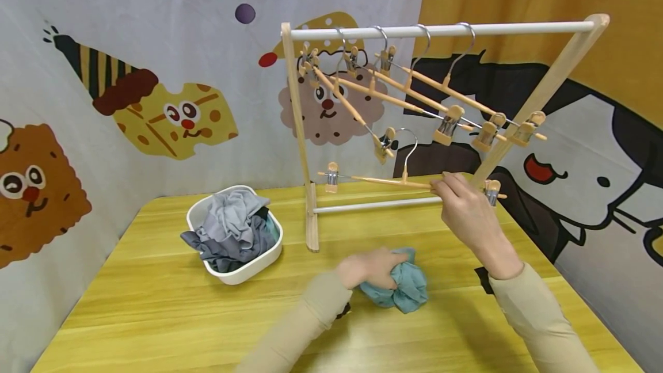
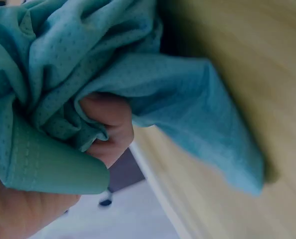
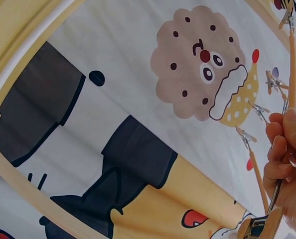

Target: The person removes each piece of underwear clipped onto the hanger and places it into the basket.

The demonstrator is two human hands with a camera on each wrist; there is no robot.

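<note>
My right hand (image 1: pixel 465 212) pinches a wooden clip hanger (image 1: pixel 380 180) near one end of its bar, holding it level in front of the rack with its hook up. Its clips (image 1: pixel 332 178) grip no cloth. My left hand (image 1: pixel 374 268) grips a crumpled teal cloth garment (image 1: pixel 412 288) low over the table. Up close in the left wrist view, the teal fabric (image 2: pixel 183 84) bunches over the curled fingers (image 2: pixel 110 114), and a loose corner hangs out to one side. The right wrist view shows fingers (image 3: pixel 277 149) closed around the hanger bar (image 3: pixel 293 64).
A rack (image 1: pixel 362 33) with a white rail and wooden legs stands at the back, several clip hangers (image 1: pixel 414 96) on it. To the left, a white basin (image 1: pixel 248 272) holds grey garments (image 1: pixel 233 217). Dark pieces (image 1: pixel 484 280) lie near both sleeves. A cartoon curtain (image 1: pixel 171 27) surrounds the table.
</note>
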